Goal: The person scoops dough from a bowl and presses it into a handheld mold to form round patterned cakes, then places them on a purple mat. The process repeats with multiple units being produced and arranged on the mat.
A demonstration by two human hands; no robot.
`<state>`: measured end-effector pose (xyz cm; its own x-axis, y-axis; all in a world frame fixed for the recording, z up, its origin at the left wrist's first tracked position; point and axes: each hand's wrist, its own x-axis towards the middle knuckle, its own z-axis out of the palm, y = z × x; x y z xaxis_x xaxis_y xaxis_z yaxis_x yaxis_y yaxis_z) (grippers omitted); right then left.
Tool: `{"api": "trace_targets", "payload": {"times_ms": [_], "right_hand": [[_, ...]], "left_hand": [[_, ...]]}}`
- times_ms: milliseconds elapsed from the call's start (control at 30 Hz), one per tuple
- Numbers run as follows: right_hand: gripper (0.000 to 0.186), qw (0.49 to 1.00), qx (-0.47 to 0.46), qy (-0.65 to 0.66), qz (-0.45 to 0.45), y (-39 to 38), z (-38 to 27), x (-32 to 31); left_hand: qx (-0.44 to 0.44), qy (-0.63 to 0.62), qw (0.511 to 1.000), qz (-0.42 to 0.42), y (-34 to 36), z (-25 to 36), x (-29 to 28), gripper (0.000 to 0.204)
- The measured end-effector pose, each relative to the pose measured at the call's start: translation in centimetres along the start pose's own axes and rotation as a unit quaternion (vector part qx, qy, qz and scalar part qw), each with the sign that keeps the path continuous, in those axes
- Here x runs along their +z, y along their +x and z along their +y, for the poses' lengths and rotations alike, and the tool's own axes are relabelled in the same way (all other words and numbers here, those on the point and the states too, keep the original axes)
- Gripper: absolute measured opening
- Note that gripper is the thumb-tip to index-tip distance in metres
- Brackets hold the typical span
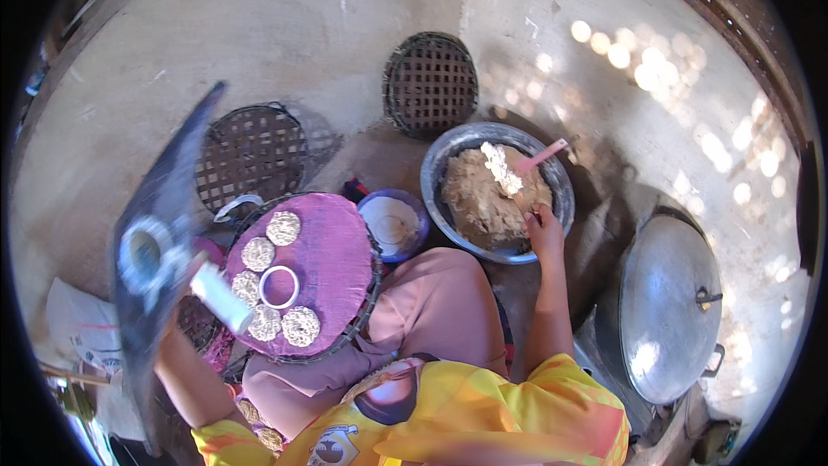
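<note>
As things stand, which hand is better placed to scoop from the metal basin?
Likely the right hand: it's at the mixture inside; the left hand is at a blurred dark panel, beyond the purple tray.

I have the right forearm (552, 306) stretched ahead, its wrist turned slightly inward, and the right hand (544, 229) sits with fingers curled in toward the thumb, though I can't make out how tightly they meet. Over on my other side, the left forearm (191, 384) slants forward and outward; the left hand (171, 324) is blurred and mostly hidden, so its grip escapes me. Both legs (440, 293) are bent at the knees
</note>
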<state>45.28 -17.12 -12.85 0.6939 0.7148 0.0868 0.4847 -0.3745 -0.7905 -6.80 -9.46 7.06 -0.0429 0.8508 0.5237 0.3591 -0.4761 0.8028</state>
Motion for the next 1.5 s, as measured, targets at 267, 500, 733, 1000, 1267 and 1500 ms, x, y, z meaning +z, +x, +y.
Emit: {"api": "trace_targets", "payload": {"times_ms": [267,500,733,1000,1267,1500], "right_hand": [[0.043,0.752,-0.209,0.54,-0.316,-8.8,-16.7,5.6],[0.054,0.839,-0.464,0.284,0.003,-12.5,-21.2,14.4],[0.047,0.834,-0.542,-0.025,-0.1,-12.2,-24.4,8.6],[0.031,0.642,-0.694,-0.303,-0.117,-11.5,-30.8,3.1],[0.031,0.71,-0.661,-0.232,-0.063,-10.3,-30.3,-1.1],[0.033,0.643,-0.711,-0.273,-0.084,-11.9,-30.2,1.4]], "left_hand": [[0.008,0.027,0.992,-0.125,1.0,3.2,13.8,0.024],[0.029,-0.041,0.992,-0.112,1.4,-2.0,12.6,0.051],[-0.137,-0.128,0.967,-0.174,2.3,-6.1,5.3,0.033],[0.087,0.185,0.963,-0.175,0.8,-7.5,6.6,0.042],[-0.306,-0.396,0.859,-0.107,1.5,-9.0,5.4,0.037],[0.095,0.233,0.961,-0.118,-0.7,-5.4,6.0,0.037]]}}
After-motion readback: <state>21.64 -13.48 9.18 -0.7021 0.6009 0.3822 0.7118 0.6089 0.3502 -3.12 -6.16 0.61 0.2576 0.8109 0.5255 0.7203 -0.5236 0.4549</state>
